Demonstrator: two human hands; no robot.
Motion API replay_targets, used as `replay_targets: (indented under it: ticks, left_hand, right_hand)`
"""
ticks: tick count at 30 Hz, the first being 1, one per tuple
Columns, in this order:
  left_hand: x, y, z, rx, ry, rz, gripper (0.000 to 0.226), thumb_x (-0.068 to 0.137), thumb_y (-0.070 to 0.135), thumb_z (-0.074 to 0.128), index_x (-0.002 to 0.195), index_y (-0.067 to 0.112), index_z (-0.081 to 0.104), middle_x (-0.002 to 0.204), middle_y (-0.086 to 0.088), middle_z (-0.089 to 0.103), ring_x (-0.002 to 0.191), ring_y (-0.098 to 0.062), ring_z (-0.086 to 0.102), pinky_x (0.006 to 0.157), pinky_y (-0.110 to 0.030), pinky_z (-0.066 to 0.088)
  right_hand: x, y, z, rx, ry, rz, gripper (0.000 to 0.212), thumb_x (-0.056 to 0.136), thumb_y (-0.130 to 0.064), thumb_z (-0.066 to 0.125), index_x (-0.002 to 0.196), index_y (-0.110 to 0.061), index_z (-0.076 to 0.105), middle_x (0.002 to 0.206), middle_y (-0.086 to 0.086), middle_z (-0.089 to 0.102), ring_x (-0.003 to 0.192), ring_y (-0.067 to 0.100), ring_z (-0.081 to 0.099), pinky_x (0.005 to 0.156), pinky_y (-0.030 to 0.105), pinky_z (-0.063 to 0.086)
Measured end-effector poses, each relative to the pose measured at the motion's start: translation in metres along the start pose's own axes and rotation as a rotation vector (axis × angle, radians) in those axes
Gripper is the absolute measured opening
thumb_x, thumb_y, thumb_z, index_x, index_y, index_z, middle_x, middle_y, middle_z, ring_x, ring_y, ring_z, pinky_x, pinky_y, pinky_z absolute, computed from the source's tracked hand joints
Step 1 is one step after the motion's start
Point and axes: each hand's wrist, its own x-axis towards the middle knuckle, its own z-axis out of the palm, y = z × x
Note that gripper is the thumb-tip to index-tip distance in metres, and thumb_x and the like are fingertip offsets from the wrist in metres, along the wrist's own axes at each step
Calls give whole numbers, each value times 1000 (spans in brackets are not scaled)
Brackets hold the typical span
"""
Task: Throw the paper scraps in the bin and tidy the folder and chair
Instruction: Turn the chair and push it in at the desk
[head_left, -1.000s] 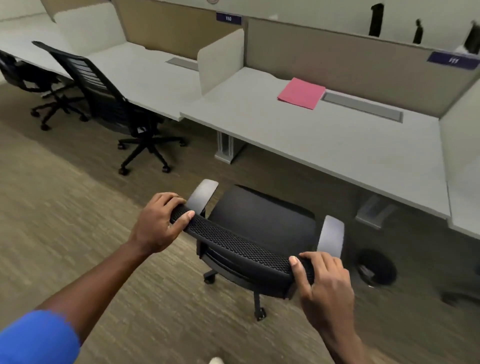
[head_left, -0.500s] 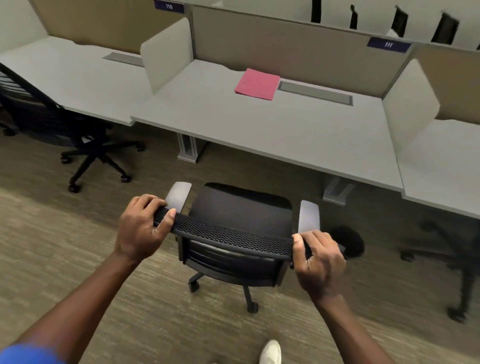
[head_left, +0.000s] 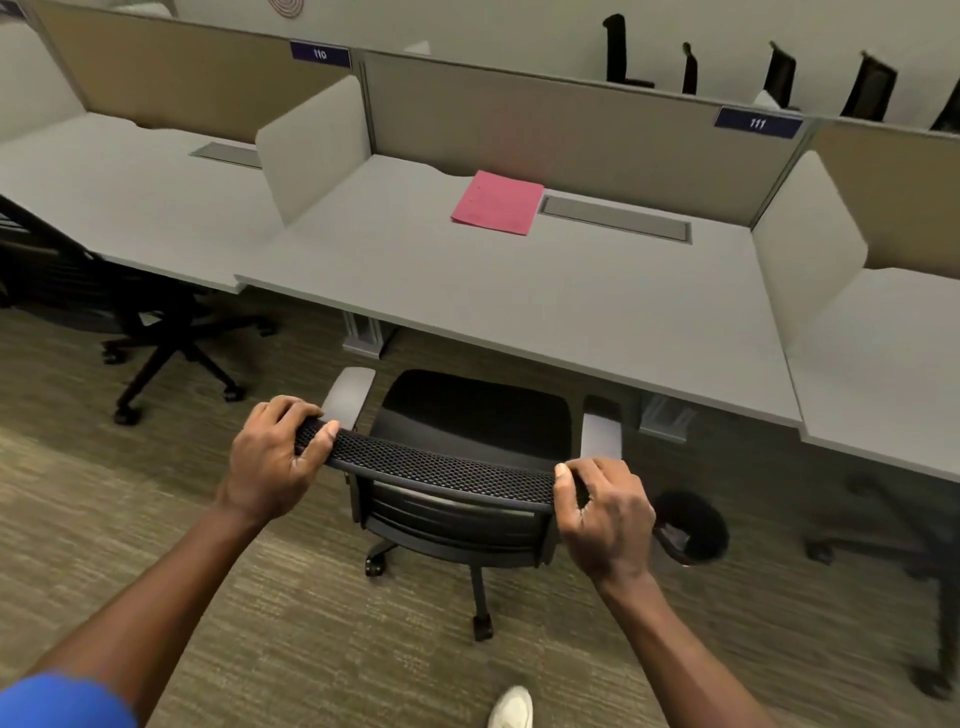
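Head view: a person in a blue sleeve (head_left: 62, 699) stands behind a black chair (head_left: 467, 421) in an open-plan office. The left hand (head_left: 272, 462) is wrapped around the left end of the mesh backrest top and the right hand (head_left: 608, 514) around the right end. The chair's seat faces a grey counter (head_left: 519, 306), its front edge just at the counter's lip, with grey armrests at either side. A pink folder (head_left: 496, 203) lies flat and closed at the back of the counter, just left of a grey cable slot (head_left: 615, 219). Beige partitions wall off the bay; blue tags read 110 (head_left: 320, 54) and 111 (head_left: 757, 123). A round black bin (head_left: 691, 527) sits on the carpet (head_left: 260, 623) just right of the right hand, partly under the counter's edge. Another black chair (head_left: 104, 306) stands at the neighbouring counter on the left. A white shoe (head_left: 511, 707) shows at the bottom edge. Dark chair backs line the far wall.
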Motion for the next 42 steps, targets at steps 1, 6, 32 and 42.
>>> replay_targets:
  ticks: [1,6,32,42]
  left_hand:
    - [8,1,3,-2,-6,-10,50,99,54,47,108,12,73,111,-5,67,100,-26,62,82,-43,54]
    - [60,-1,11,-3,-123,-39,55,96,66,45,112,21,70,115,2,64,104,-23,62,86,-42,54]
    - [260,-27,85,-31,-329,93,64,99,75,28,121,26,63,118,3,63,102,-20,64,82,-41,56]
    - [289,-15,109,-43,-306,91,78,96,81,18,121,22,63,118,1,63,105,-21,62,84,-44,59]
  right_hand:
    - [8,1,3,-4,3,-6,37,100,-44,49,89,-21,76,87,-1,72,78,17,65,66,33,53]
    - [48,8,23,-36,8,-24,35,100,-43,50,88,-22,76,83,-1,72,73,17,64,64,33,53]
    - [192,36,107,-92,76,99,39,101,-41,47,90,-19,77,89,2,75,84,23,67,72,38,53]
    - [235,62,114,-75,95,112,41,100,-39,46,88,-16,78,89,5,74,88,29,67,69,41,53]
